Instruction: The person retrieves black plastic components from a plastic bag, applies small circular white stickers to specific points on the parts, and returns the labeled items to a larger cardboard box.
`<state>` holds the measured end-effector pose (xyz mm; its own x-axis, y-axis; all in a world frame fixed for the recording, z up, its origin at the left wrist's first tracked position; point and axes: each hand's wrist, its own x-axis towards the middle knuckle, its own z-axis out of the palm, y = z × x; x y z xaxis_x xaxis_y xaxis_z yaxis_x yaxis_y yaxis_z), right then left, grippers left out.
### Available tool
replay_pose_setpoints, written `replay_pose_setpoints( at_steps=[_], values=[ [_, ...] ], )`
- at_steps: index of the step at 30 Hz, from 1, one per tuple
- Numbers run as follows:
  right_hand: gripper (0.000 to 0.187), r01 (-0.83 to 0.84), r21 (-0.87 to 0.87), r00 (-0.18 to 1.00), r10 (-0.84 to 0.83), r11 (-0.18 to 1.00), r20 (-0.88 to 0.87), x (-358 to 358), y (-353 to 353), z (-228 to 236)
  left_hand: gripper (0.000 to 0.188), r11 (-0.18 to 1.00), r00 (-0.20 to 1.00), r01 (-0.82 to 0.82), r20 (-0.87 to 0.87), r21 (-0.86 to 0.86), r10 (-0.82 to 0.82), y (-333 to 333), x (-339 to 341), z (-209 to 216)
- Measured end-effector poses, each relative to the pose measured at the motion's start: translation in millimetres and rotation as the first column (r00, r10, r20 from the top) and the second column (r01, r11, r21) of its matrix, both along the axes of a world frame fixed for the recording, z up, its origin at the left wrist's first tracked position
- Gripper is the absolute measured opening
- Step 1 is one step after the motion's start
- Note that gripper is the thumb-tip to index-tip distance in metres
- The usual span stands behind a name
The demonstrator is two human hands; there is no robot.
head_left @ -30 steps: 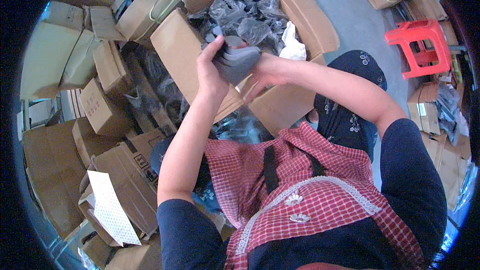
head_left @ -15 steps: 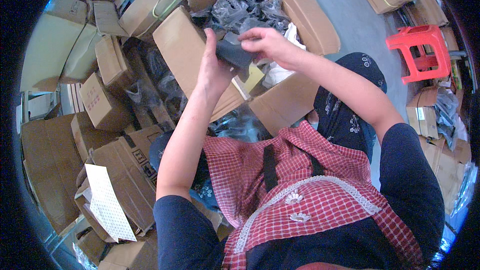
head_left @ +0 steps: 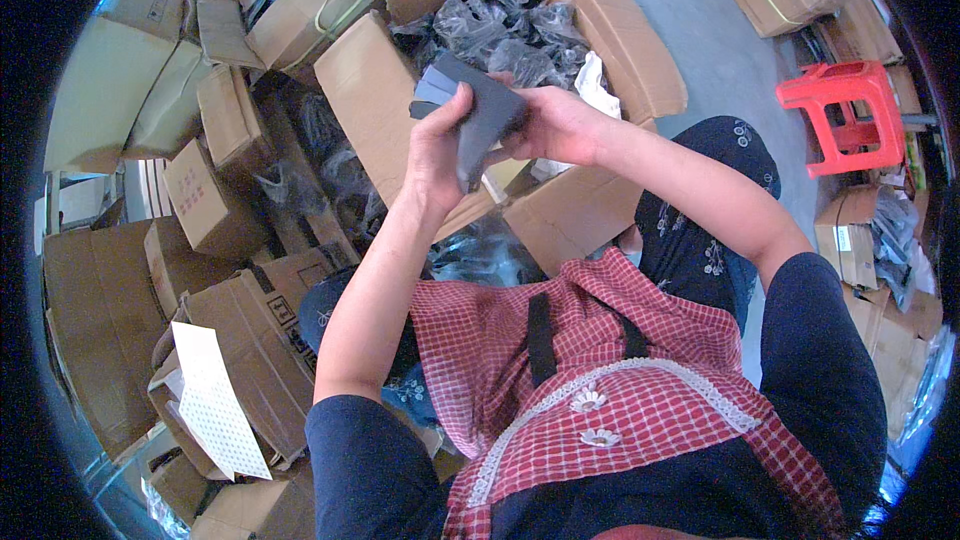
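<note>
Nearest us, the red checked apron (head_left: 590, 315) is draping over our lap, and its loose folds could be catching a piece if one slips. Beyond it, our left hand (head_left: 435, 155) is pinching the dark grey flat pieces (head_left: 490, 115), thumb on top; our right hand (head_left: 565, 125) is curling against their right side, though we cannot tell how firmly, its fingers being partly hidden. We are holding these pieces up in front of the open carton (head_left: 630, 45). Their ends are fanning out at the upper left, so a loosening thumb could be letting one slide free. Farther on, crumpled dark plastic bags (head_left: 520, 60) are filling the carton; a dropped piece could be getting lost among them, its colour so similar. A red stool (head_left: 850, 120) is standing well apart, posing little risk.
</note>
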<state>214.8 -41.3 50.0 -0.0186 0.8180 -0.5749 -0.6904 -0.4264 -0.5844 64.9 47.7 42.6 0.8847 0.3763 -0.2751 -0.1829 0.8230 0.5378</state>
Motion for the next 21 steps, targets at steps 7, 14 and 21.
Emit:
replay_pose_setpoints(
  at_steps=[7,14,21],
  values=[
    [0.06,-0.3,0.042,0.405,0.088,0.953,0.91,35.9,10.7,-23.1,0.034,0.994,0.993,-0.097,-0.078,-0.047,0.094,0.2,-0.8,3.5],
    [0.048,-0.477,0.218,0.428,0.008,0.851,0.904,9.2,7.9,-23.7,0.024,0.982,0.955,-0.171,-0.232,0.074,0.184,-3.9,-7.9,-21.4],
    [0.034,-0.272,0.048,0.612,0.134,0.961,0.779,50.9,32.5,-77.7,0.035,0.917,0.89,-0.398,-0.246,-0.012,0.383,33.3,-32.7,-26.4]
  ],
)
